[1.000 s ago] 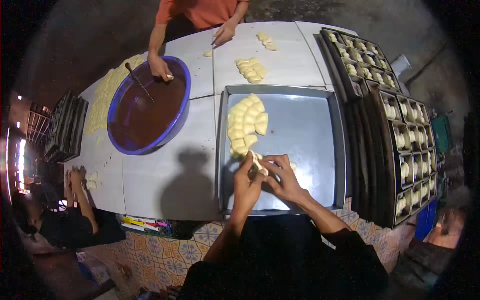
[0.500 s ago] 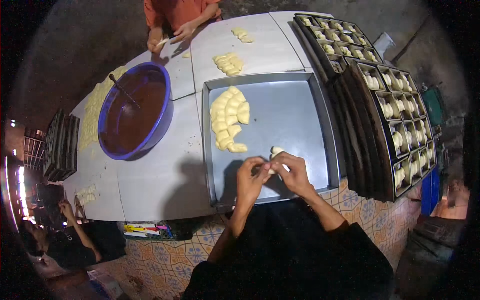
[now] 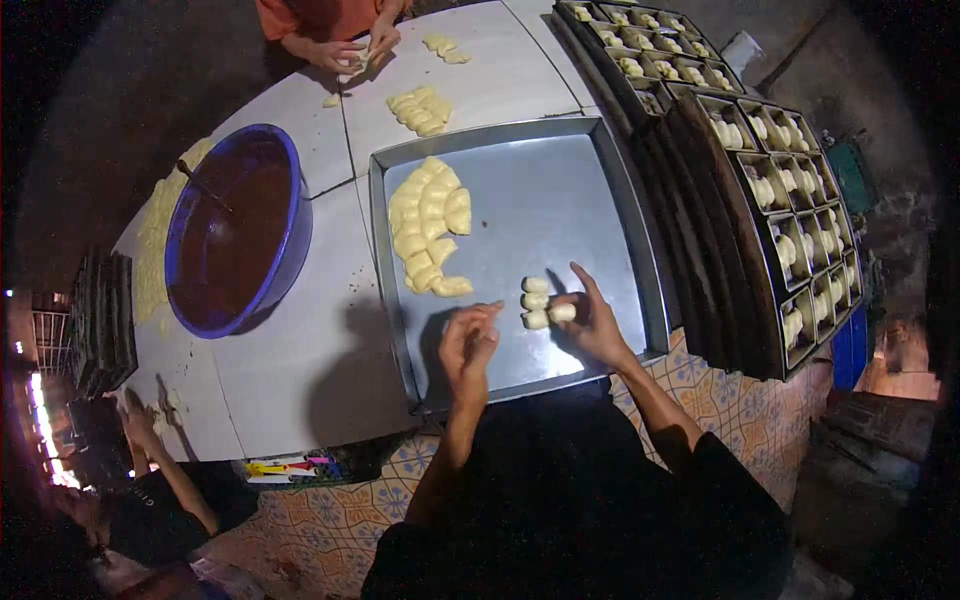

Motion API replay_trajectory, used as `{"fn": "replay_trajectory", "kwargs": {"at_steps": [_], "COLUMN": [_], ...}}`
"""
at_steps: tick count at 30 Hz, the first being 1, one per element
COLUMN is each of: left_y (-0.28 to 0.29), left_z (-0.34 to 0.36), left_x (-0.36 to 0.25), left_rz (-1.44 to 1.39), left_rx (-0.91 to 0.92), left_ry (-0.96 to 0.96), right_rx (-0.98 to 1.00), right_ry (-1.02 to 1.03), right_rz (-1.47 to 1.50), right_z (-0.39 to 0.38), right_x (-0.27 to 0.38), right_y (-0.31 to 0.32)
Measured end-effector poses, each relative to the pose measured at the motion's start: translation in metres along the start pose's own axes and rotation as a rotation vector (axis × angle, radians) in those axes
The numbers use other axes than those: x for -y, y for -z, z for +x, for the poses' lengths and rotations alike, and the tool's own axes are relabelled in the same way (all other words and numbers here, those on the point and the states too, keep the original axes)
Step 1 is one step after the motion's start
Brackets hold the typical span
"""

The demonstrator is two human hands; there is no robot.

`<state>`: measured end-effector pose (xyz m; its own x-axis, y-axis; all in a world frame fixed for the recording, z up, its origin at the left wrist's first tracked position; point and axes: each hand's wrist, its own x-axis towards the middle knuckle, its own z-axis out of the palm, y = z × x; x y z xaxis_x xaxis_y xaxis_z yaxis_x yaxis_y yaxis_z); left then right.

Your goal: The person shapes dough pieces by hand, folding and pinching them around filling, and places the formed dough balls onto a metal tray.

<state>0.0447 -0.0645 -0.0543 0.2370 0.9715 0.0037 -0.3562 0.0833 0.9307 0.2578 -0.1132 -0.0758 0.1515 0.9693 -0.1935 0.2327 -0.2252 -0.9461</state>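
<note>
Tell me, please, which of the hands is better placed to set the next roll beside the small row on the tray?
Probably the right hand: its fingers touch the small row of rolls, while the left hand hovers apart.

Pale yellow dough pieces [image 3: 537, 302] are showing just beside the right hand [image 3: 597, 325], lying on a dull silver-grey tray [image 3: 560, 200]. Beyond the left hand [image 3: 468, 345], a larger cluster of pale yellow dough [image 3: 428, 225] is glowing. Further left, a blue basin [image 3: 238, 230] is holding dark brown filling. The desk [image 3: 300, 370] is looking white. Below the hands, floor tiles [image 3: 330, 500] are showing an orange and blue floral pattern.
</note>
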Motion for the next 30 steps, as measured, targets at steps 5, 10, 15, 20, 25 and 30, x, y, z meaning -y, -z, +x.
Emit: {"fn": "replay_trajectory", "kwargs": {"at_steps": [5, 10, 15, 20, 25, 30], "left_y": [0.054, 0.061, 0.056, 0.076, 0.025, 0.007], "left_z": [0.006, 0.001, -0.003, -0.031, -0.026, -0.012], "left_x": [-0.001, -0.008, -0.009, -0.011, -0.045, -0.033], "left_rz": [-0.011, 0.02, 0.155, 0.116, 0.425, 0.282], "left_rx": [-0.333, -0.441, -0.431, -0.538, -0.272, -0.398], "left_ry": [0.001, 0.051, 0.0, -0.097, -0.2, -0.051], "right_rx": [-0.039, 0.158, 0.261, 0.731, 0.238, 0.123], "right_ry": [0.222, 0.449, 0.499, 0.319, 0.302, 0.401], "right_rz": [-0.462, -0.468, -0.555, 0.053, 0.281, 0.024], "right_z": [0.015, 0.061, 0.094, 0.024, 0.027, 0.031], "right_x": [0.011, 0.039, 0.013, 0.077, 0.103, 0.102], "right_y": [-0.005, -0.081, -0.146, -0.106, -0.093, -0.095]}}
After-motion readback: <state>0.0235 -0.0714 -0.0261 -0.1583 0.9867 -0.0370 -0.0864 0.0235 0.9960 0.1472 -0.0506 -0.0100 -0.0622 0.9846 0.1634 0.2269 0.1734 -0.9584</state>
